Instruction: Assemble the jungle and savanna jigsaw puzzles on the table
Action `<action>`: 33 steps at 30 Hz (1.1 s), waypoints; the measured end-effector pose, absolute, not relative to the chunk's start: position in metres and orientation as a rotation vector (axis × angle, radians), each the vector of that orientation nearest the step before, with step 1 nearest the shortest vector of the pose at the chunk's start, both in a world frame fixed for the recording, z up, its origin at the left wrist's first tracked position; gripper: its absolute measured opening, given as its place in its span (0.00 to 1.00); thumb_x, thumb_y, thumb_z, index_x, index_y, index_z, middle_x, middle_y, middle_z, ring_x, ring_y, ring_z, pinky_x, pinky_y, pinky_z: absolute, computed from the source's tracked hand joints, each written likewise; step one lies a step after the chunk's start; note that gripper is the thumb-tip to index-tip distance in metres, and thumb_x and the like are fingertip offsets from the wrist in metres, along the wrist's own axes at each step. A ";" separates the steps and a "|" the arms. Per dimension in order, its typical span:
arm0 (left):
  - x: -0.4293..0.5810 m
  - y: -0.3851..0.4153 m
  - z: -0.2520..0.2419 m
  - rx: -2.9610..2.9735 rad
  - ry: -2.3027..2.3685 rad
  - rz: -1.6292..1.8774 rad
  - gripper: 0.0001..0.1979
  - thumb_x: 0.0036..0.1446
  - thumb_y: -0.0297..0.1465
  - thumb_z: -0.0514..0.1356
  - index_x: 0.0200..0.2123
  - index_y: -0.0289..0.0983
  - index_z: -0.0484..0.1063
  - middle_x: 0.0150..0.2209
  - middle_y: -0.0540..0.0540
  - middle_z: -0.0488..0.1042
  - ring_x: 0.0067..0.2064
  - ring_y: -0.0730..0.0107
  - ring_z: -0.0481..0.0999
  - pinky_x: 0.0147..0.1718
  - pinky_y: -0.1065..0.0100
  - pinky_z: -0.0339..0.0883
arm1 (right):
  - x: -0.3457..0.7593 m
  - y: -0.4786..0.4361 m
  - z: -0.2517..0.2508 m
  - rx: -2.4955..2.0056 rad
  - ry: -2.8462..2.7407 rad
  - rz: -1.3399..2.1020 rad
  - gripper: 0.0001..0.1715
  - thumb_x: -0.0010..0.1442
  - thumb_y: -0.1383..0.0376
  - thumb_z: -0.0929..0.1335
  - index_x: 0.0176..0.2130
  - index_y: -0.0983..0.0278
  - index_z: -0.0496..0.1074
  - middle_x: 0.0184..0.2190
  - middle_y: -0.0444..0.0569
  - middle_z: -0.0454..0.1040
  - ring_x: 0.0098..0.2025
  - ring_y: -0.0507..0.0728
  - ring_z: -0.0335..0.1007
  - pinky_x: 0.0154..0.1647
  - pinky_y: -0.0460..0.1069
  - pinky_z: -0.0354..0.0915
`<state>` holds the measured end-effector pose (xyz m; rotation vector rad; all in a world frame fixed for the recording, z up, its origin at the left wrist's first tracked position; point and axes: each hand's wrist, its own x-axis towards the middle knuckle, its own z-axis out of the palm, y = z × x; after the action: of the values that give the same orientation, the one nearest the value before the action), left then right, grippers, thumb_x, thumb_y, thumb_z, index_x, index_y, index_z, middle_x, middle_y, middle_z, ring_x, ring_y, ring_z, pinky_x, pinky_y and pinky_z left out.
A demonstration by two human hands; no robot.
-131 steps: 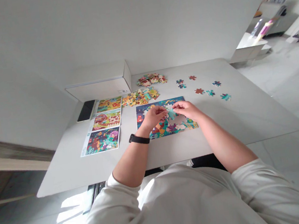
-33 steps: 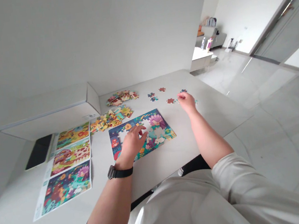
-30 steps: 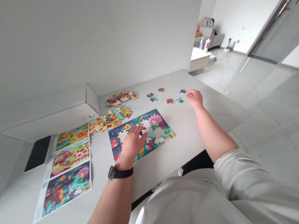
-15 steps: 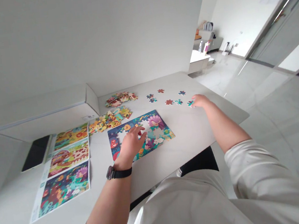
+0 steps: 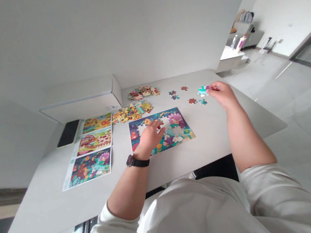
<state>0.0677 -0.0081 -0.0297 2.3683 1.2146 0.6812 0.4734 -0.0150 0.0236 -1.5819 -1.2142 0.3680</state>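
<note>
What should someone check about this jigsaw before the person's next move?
1. Right hand holding the teal puzzle piece: ok, pinched in the fingers.
2. Gaps in the partly built jigsaw: ok, table shows through them.
3. Left hand clear of those gaps: not ok, it lies over the jigsaw beside them and may hide part of them.
4. Printed picture sheet in view: ok, it lies left of the jigsaw and looks like the same picture.
5. Teal piece's fit in a gap: cannot tell, the detail is too small.

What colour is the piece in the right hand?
The jigsaw piece is turquoise, best in the head view.
</note>
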 end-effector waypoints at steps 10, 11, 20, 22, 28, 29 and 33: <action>0.073 0.000 -0.040 1.877 1.122 0.922 0.17 0.69 0.45 0.63 0.48 0.39 0.79 0.36 0.47 0.80 0.35 0.68 0.75 0.35 0.68 0.67 | 0.316 -0.017 -0.028 -1.147 -1.102 1.104 0.30 0.50 0.41 0.80 0.38 0.57 0.71 0.28 0.39 0.70 0.29 0.53 0.67 0.32 0.49 0.66; 0.075 0.000 -0.040 1.805 1.097 0.948 0.18 0.69 0.47 0.63 0.47 0.38 0.79 0.36 0.47 0.79 0.35 0.69 0.75 0.35 0.68 0.67 | 0.311 -0.018 -0.033 -1.143 -1.094 1.143 0.31 0.49 0.41 0.81 0.38 0.57 0.71 0.28 0.39 0.69 0.28 0.53 0.67 0.31 0.49 0.65; 0.082 0.000 -0.038 1.398 0.937 0.929 0.24 0.60 0.53 0.70 0.43 0.39 0.72 0.36 0.48 0.79 0.29 0.75 0.73 0.27 0.71 0.67 | 0.304 -0.023 -0.035 -1.171 -1.221 1.248 0.31 0.49 0.42 0.81 0.40 0.58 0.73 0.30 0.40 0.73 0.29 0.52 0.68 0.32 0.49 0.65; 0.082 0.000 -0.037 1.364 0.924 0.914 0.24 0.59 0.52 0.71 0.42 0.39 0.72 0.35 0.48 0.79 0.28 0.75 0.73 0.26 0.72 0.66 | 0.304 -0.024 -0.035 -1.179 -1.250 1.249 0.30 0.50 0.42 0.81 0.40 0.59 0.74 0.30 0.40 0.74 0.29 0.52 0.68 0.33 0.49 0.65; 0.084 -0.002 -0.040 1.339 0.904 0.930 0.23 0.58 0.50 0.73 0.39 0.39 0.72 0.33 0.49 0.79 0.27 0.76 0.72 0.24 0.72 0.66 | 0.304 -0.024 -0.035 -1.174 -1.292 1.227 0.30 0.53 0.42 0.80 0.42 0.59 0.75 0.32 0.41 0.75 0.32 0.53 0.70 0.34 0.48 0.65; 0.084 -0.002 -0.041 1.347 0.894 0.935 0.22 0.58 0.49 0.73 0.39 0.39 0.72 0.33 0.50 0.79 0.27 0.76 0.72 0.24 0.72 0.66 | 0.304 -0.024 -0.035 -1.176 -1.295 1.215 0.30 0.53 0.41 0.80 0.43 0.59 0.76 0.32 0.41 0.75 0.33 0.53 0.70 0.34 0.48 0.65; 0.084 -0.002 -0.047 1.383 0.894 0.912 0.20 0.60 0.48 0.72 0.38 0.39 0.73 0.32 0.49 0.78 0.25 0.76 0.71 0.23 0.72 0.63 | 0.306 -0.023 -0.037 -1.203 -1.319 1.162 0.32 0.53 0.39 0.79 0.44 0.59 0.76 0.31 0.41 0.74 0.32 0.53 0.68 0.33 0.48 0.63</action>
<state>0.0842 -0.0020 -0.0472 1.3834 0.8943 0.9121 0.3059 -0.0227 -0.0371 -1.2032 -1.3190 1.1618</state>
